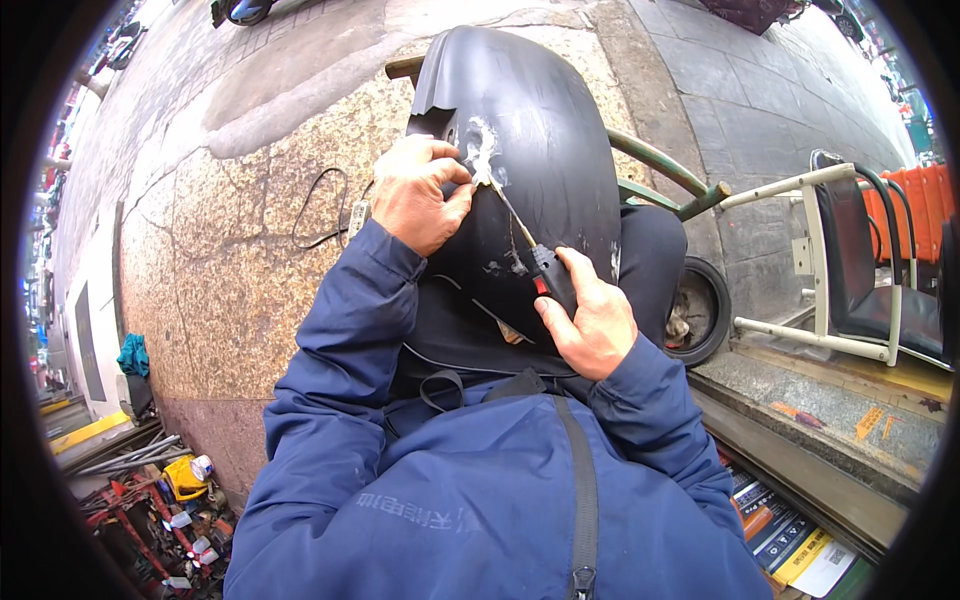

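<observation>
A curved black plastic fender (545,110) lies across my lap with its rounded end away from me. Rough white smears (482,145) mark its upper left part, near a notched edge. My right hand (592,318) is closed around the black handle of a soldering iron (550,272), which has a red switch. Its thin metal shaft slants up and left, and the tip meets the lower end of the white patch. Beside that tip, my left hand (425,190) rests at the fender's left edge, thumb and forefinger pinched together; what sits between them is too small to tell.
Green bars (660,165) stick out behind the fender. To the right are a tire (705,310) and a metal-framed chair (835,260) with dark padding. A black cord (322,215) lies on the stone ground at left. Tools and parts (160,510) crowd the lower left.
</observation>
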Demonstrator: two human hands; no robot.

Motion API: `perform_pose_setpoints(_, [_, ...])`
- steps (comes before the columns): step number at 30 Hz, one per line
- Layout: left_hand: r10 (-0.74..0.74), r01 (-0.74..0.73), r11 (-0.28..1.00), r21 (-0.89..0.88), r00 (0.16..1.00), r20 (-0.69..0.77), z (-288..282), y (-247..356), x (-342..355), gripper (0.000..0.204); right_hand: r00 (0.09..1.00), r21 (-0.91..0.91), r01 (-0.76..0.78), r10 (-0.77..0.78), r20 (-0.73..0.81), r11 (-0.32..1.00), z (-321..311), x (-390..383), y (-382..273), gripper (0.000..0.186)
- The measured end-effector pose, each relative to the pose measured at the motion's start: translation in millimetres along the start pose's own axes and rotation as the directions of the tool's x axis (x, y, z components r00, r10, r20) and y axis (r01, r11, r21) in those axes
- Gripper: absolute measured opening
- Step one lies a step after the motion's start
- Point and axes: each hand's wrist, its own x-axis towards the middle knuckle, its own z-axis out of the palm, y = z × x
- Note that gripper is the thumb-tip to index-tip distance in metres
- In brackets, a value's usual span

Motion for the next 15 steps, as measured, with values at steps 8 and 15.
perform_pose_setpoints(8, [-0.006, 0.005, 1.0, 0.01, 1.0, 0.014, -0.6, 2.4, 0.5, 0.007, 0.999, 0.011, 0.033, -0.033, -0.012, 0.999, -1.0, 1.3, -1.7, 0.055])
perform_pose_setpoints(15, [0.011, -0.011, 1.0, -0.015, 0.999, 0.037, -0.4, 0.3, 0.7, 0.01, 0.999, 0.003, 0.032, -0.032, -0.007, 0.999, -1.5, 1.5, -1.2, 0.054])
